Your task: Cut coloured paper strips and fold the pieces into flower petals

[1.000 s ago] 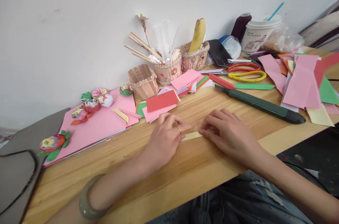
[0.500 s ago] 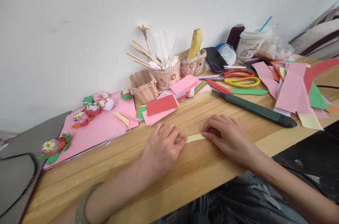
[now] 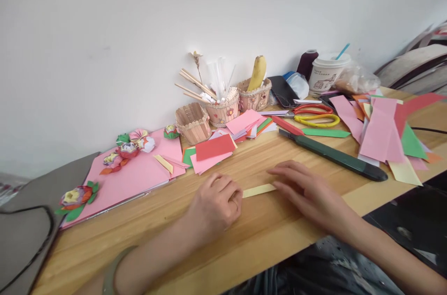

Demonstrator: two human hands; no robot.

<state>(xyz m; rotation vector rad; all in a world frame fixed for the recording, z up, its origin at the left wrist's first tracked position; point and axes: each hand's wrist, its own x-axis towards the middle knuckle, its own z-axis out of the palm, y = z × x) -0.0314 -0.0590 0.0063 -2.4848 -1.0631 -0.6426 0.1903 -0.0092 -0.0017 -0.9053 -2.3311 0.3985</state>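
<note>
A narrow pale yellow paper strip (image 3: 258, 191) lies on the wooden table between my hands. My left hand (image 3: 217, 199) is curled over the strip's left end, its fingers closed, and that end is hidden beneath them. At the strip's right end, my right hand (image 3: 307, 192) has its fingers stretched out and parted, the thumb close to the paper. Whether the thumb touches it, I cannot tell. Ahead of my left hand lie red (image 3: 214, 146) and pink paper pieces. A dark green utility knife (image 3: 335, 155) rests beyond my right hand.
Folded paper flowers (image 3: 78, 196) sit on and around pink sheets (image 3: 129, 178) at the left. Small wooden baskets (image 3: 193, 123) line the wall, one holding a banana (image 3: 257, 73). Red-and-yellow-handled scissors (image 3: 316, 120), a lidded cup (image 3: 328, 74) and loose paper strips (image 3: 379, 130) occupy the right side.
My right hand has loosened from the strip's right end and its fingers have spread. My left fingers have curled in more. The whole view has shifted slightly, so things sit lower.
</note>
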